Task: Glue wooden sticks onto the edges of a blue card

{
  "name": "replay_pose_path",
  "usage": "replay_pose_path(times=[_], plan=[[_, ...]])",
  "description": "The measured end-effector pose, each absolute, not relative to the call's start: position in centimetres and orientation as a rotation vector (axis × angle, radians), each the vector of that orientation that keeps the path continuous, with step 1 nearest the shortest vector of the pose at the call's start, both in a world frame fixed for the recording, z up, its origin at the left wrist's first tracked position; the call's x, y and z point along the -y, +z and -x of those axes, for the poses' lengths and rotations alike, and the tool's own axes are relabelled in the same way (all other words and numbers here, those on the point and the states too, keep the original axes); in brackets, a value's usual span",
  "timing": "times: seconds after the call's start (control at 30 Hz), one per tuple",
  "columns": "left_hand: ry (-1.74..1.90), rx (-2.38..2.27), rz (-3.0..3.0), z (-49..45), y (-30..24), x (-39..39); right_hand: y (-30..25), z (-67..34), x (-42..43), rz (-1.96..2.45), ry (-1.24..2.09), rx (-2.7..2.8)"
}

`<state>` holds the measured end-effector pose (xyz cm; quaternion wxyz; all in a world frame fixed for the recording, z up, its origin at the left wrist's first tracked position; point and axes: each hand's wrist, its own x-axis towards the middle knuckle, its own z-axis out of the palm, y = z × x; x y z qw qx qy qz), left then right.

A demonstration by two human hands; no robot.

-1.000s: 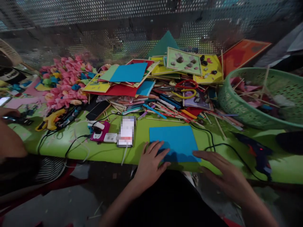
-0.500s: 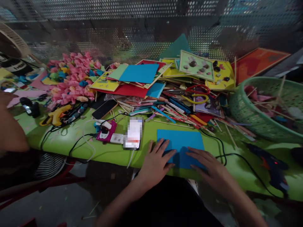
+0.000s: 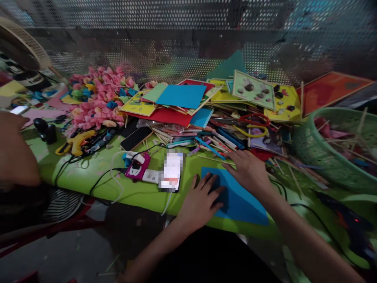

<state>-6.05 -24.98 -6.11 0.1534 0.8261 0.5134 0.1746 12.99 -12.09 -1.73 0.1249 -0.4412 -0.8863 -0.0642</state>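
A sheet of blue paper (image 3: 235,200) lies flat near the front edge of the green table. My left hand (image 3: 203,198) rests on its left part, fingers spread. Above the far right part of the sheet, my right hand (image 3: 247,169) reaches out with its fingers extended and thumb apart. Its fingertips are at the near end of a blue strip (image 3: 209,147), beside a heap of pencils, pens and thin sticks (image 3: 184,139); I cannot tell whether they touch it. Nothing shows in its grasp.
Left of the sheet are a lit phone (image 3: 172,171), a pink power adapter (image 3: 138,167) and cables. Framed pictures (image 3: 253,89), coloured papers (image 3: 181,96) and pink paper flowers (image 3: 103,86) fill the back. At right are a green basket (image 3: 309,145) and glue gun (image 3: 350,220). Another person's arm (image 3: 17,149) is at left.
My right hand has left the blue paper's surface and moved forward to the pencils and sticks. My left hand stays on the sheet. The view has shifted slightly.
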Motion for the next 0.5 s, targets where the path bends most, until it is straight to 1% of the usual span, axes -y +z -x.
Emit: replay_pose_path(times=[0.13,0.27,0.37,0.5], plan=[[0.532,-1.484,-2.36,6.1,-6.1,25.0,-2.8,-11.3,11.1,1.381,-0.314,2.562],[0.532,-1.47,-2.359,6.1,-6.2,24.9,-2.6,-12.3,11.0,1.406,-0.319,2.462],[0.53,-1.459,-2.364,6.2,-6.3,24.9,-1.5,-14.7,11.1,1.386,-0.214,2.314],[0.497,-1.441,-2.37,6.3,-6.3,24.8,0.8,-19.5,13.0,1.396,0.034,2.074]])
